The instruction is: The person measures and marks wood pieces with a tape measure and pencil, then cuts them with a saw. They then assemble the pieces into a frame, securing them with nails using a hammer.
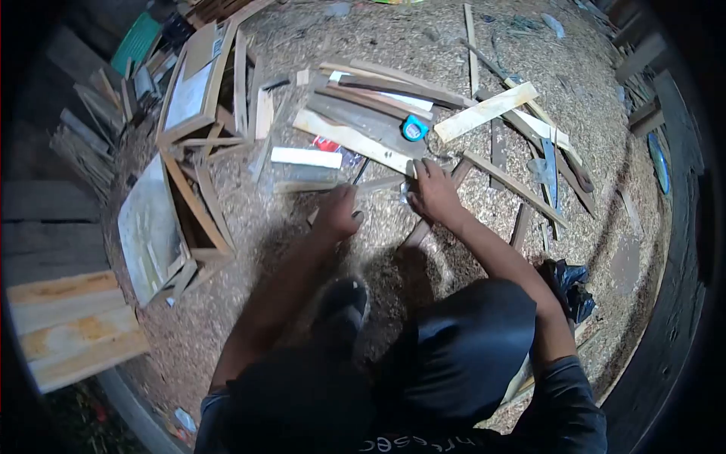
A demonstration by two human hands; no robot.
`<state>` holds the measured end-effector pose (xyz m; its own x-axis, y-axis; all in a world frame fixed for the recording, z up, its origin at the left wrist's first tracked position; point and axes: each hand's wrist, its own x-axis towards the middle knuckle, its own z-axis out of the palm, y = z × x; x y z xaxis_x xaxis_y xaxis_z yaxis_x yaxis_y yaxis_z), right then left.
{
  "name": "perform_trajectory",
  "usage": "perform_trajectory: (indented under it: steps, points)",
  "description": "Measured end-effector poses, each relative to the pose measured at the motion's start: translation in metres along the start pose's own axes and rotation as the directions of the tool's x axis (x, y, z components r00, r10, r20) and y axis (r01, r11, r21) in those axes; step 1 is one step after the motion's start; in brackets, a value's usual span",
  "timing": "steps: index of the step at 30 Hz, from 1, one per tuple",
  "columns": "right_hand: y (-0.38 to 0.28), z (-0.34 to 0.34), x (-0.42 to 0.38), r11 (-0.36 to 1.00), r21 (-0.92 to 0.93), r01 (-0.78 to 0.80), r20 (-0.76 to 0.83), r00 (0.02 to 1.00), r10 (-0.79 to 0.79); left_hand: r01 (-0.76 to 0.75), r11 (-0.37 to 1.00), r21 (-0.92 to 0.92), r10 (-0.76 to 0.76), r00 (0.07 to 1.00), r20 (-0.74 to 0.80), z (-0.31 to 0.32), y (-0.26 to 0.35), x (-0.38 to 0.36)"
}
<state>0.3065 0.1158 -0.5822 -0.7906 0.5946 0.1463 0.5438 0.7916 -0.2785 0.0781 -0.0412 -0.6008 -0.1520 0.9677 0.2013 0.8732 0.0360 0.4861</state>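
Observation:
My left hand (336, 214) is closed, and a thin dark pencil-like tool (361, 172) sticks up from its fingers. Its exact kind is too small to make out. The tool's upper end is close to the lower edge of a long pale wooden strip (348, 138). At the right end of that strip, my right hand (437, 193) has its fingers curled over the wood, where small dark marks show. Just above the strip lies a teal tape measure (414, 129). A short white-faced wood piece (306, 157) rests left of the tool.
Wood shavings cover the ground (287, 265). Two wooden box frames (189, 204) stand at left. Several loose strips lie ahead, among them a pale board (486, 111). A handsaw (550, 170) lies at right, and a black plastic bag (571, 287) sits near my right forearm.

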Motion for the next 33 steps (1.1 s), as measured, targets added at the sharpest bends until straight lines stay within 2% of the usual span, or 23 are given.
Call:
perform_trajectory:
  steps: [2, 4, 8, 10, 16, 18, 20, 23, 25, 27, 28, 31, 32, 33]
  points:
    - [0.010, 0.016, 0.009, 0.994, -0.109, 0.018, -0.057, 0.998, -0.024, -0.016, 0.999, 0.030, 0.016, 1.000, 0.011, 0.017, -0.002, 0.009]
    - [0.025, 0.035, 0.019, 0.995, -0.104, 0.002, 0.030, 1.000, 0.001, 0.021, 0.997, 0.074, -0.022, 1.000, 0.004, 0.026, -0.007, 0.023]
    - [0.032, 0.043, 0.033, 0.999, -0.037, -0.027, 0.172, 0.985, 0.033, 0.034, 0.999, -0.018, -0.034, 0.999, 0.011, 0.029, -0.026, 0.032]
    - [0.026, 0.042, 0.032, 1.000, -0.011, 0.019, 0.117, 0.993, -0.018, 0.030, 0.998, -0.054, -0.027, 0.998, 0.055, 0.032, -0.038, 0.035]
    - [0.024, 0.044, 0.044, 0.995, 0.071, 0.065, 0.052, 0.996, -0.069, -0.075, 0.994, 0.085, 0.065, 0.992, 0.107, 0.017, -0.055, 0.057]
    - [0.020, 0.042, 0.047, 0.994, 0.094, 0.056, 0.032, 0.998, -0.059, -0.105, 0.991, 0.085, 0.099, 0.992, 0.073, 0.009, -0.060, 0.060]
    - [0.009, 0.047, 0.059, 0.992, 0.103, 0.075, -0.088, 0.994, -0.066, -0.119, 0.991, 0.057, 0.118, 0.993, 0.027, -0.005, -0.068, 0.064]
    - [-0.012, 0.058, 0.086, 0.993, 0.101, 0.061, -0.083, 0.995, -0.052, -0.183, 0.982, 0.054, 0.185, 0.983, -0.018, -0.033, -0.075, 0.063]
    - [-0.023, 0.075, 0.100, 0.997, 0.027, 0.071, -0.097, 0.993, -0.068, -0.134, 0.991, -0.012, 0.133, 0.989, -0.066, -0.035, -0.090, 0.060]
    - [-0.027, 0.092, 0.106, 0.998, -0.041, 0.051, -0.131, 0.990, -0.056, -0.078, 0.996, 0.053, 0.079, 0.997, -0.023, -0.036, -0.106, 0.059]
    - [-0.028, 0.097, 0.104, 0.997, -0.059, 0.044, -0.163, 0.985, -0.053, -0.048, 0.995, 0.087, 0.049, 0.999, -0.004, -0.035, -0.105, 0.060]
    - [-0.020, 0.088, 0.075, 0.996, -0.083, 0.045, -0.261, 0.963, -0.065, -0.139, 0.979, 0.148, 0.151, 0.986, -0.074, -0.027, -0.086, 0.063]
    - [-0.020, 0.078, 0.063, 0.995, -0.088, 0.046, -0.295, 0.953, -0.070, -0.165, 0.982, 0.091, 0.174, 0.980, -0.094, -0.022, -0.077, 0.067]
    - [-0.019, 0.059, 0.044, 0.998, 0.052, 0.026, -0.295, 0.956, -0.009, -0.188, 0.982, 0.034, 0.191, 0.975, -0.116, -0.015, -0.062, 0.070]
